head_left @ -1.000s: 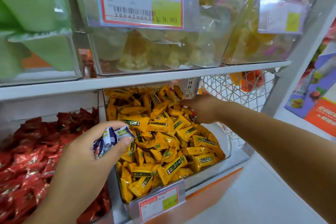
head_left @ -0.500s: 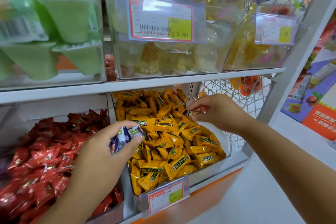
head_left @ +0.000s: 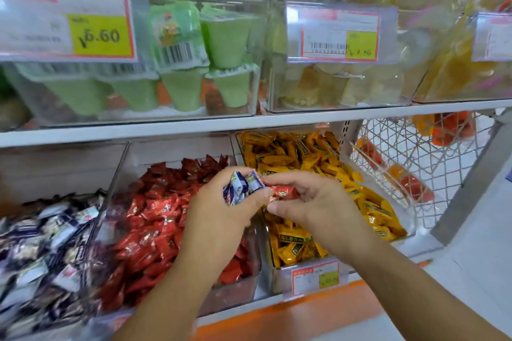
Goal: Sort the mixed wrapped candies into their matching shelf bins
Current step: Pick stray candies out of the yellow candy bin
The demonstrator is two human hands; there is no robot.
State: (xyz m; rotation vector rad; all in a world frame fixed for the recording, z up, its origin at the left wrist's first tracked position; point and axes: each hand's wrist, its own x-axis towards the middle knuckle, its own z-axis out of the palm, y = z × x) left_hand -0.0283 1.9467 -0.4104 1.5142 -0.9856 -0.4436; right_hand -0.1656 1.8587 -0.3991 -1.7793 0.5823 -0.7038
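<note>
Two hands close together over lower shelf. Left hand (head_left: pixel 221 219) grips bunch of blue-and-white wrapped candies (head_left: pixel 239 188); right hand (head_left: pixel 313 202) pinches single red foil-wrapped candy (head_left: pixel 282 192). Step: stray red candy held, unsorted. Next, likely: shift left, release into clear plastic bin of red candies (head_left: pixel 235 291) beneath.

dark-wrapped candies (head_left: pixel 41 243): blurred, cut by left edge | lower price tag (head_left: pixel 315 275): print unreadable

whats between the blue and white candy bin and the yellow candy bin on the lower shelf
A clear bin heaped with red candies sits between them, as the head view shows.
</note>
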